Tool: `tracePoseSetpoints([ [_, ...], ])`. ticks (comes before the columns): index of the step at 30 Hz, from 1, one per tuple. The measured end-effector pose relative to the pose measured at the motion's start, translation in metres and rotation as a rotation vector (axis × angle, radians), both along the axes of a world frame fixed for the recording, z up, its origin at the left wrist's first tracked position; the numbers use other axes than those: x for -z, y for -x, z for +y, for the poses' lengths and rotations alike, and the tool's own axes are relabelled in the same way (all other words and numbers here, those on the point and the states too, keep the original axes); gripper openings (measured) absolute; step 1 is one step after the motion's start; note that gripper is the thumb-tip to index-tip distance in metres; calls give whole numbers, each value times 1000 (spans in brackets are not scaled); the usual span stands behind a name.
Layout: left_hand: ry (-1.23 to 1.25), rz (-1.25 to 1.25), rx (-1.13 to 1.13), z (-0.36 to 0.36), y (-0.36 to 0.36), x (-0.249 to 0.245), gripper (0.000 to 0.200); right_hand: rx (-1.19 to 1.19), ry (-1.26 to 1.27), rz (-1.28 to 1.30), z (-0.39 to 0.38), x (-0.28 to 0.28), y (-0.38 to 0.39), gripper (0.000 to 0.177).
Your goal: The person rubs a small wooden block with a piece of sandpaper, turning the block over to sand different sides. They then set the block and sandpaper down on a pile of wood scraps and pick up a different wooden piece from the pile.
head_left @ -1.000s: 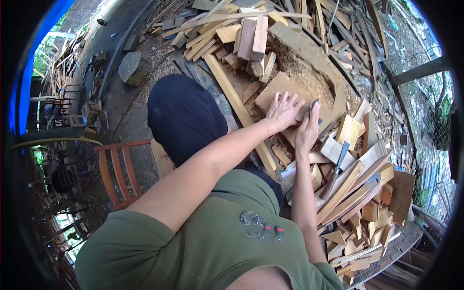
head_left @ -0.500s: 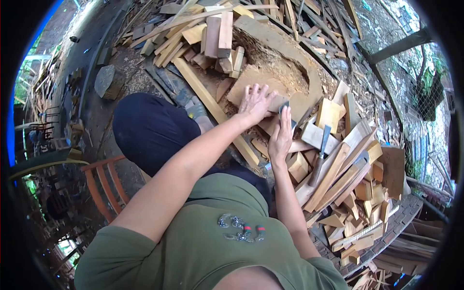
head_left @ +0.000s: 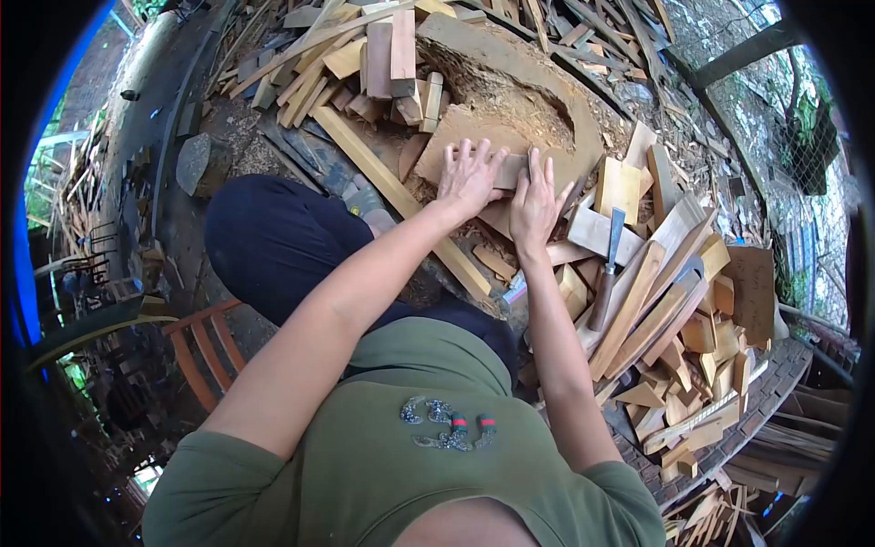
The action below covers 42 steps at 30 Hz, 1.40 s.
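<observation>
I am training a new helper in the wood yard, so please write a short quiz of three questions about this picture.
1. True or false: the right hand holds the chisel.
2. Where does the left hand rest? A) on the flat wooden block; B) on the orange chair; C) on the grey stone.
3. Fill in: the chisel lies on the pile of offcuts, on the person's ____ side.

Key: 1 false, the chisel lies free and apart from both hands; 2 A; 3 right.
</observation>
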<state>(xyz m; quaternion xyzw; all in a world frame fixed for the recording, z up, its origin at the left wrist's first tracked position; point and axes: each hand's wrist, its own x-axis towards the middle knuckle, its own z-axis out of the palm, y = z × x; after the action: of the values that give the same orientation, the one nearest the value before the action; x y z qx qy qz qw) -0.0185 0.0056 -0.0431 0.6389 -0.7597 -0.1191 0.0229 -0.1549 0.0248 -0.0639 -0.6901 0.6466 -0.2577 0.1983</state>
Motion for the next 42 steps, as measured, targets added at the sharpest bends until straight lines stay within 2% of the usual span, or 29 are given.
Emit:
tracePoseSetpoints([
  [3,83,-22,-9,-6,-2,6,75,9,17,-10,19,-2,-1,48],
  [6,26,4,-6,-1,-1,12,75,-103,55,56,28,-11,-5,48],
  [9,50,67,-109,-12,-2,16,62,-156,104,-15,4,-12,-19,44],
  [11,56,54,-71,-11,-6,11,62,-131,74,-254,-1,-9,-22,42],
  [13,66,39,-25,-14,-10,7,62,-76,12,-325,9,-19,-18,42],
  [17,65,59,-16,-11,-8,9,70,-62,32,-310,10,-12,-17,42],
  [21,33,33,-35,-13,-6,2,67,-15,3,-381,-26,-11,-23,42],
  [25,6,3,-28,-12,-6,2,73,3,4,-443,7,-21,-18,41],
  [26,40,-2,-9,-14,-8,15,72,-28,23,-373,17,-17,-16,40],
  [31,46,29,19,-10,-7,8,72,35,12,-432,-16,-21,-18,39],
  [33,69,29,25,-12,-9,7,74,158,-259,-504,-24,-24,-20,39],
  [35,33,0,7,-13,-8,4,76,106,-24,-490,0,-21,-19,40],
  [37,29,12,18,-13,-8,3,77,99,0,-429,16,-24,-17,39],
  [38,14,16,16,-12,-9,5,77,101,-15,-424,11,-21,-16,39],
  [40,48,-1,18,-12,-8,3,71,132,-226,-476,-8,-28,-14,39],
  [42,43,4,26,-10,-7,5,73,131,-208,-454,-8,-29,-14,39],
])
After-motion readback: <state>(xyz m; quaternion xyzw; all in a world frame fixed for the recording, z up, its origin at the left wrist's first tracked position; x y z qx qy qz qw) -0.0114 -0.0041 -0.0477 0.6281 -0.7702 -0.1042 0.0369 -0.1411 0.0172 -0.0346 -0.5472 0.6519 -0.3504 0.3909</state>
